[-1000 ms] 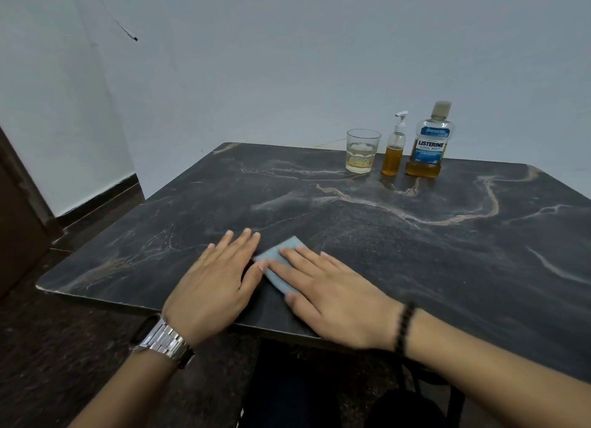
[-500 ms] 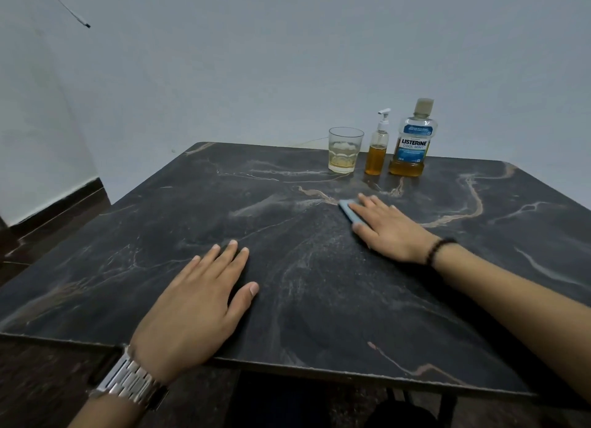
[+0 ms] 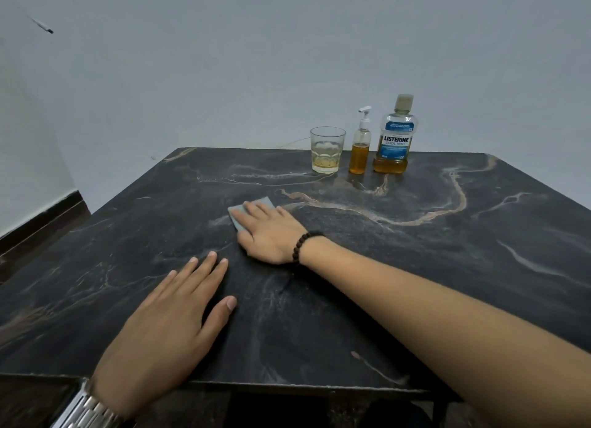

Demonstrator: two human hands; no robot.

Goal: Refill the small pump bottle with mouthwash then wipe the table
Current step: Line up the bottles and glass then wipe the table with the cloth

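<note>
Wiping step under way on dark marble table (image 3: 479, 267). Left hand (image 3: 166, 328) flat, fingers spread, bracing near edge. Right hand (image 3: 268, 232) presses blue cloth (image 3: 238, 213) with straight fingers; cloth has shifted leftward since half a second ago. Next: likely sweep uncovered areas. Pump bottle (image 3: 360, 146) stands filled at the far edge.

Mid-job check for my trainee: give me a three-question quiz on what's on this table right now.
1. True or false: the right hand presses a pale blue folded cloth flat on the dark marble table.
2. Which stands between the clear glass tumbler and the Listerine mouthwash bottle?
A. small amber pump bottle
B. sponge
3. Fill in: the left hand lies ____ on the table.

Key: 1 true; 2 A; 3 flat.
</note>
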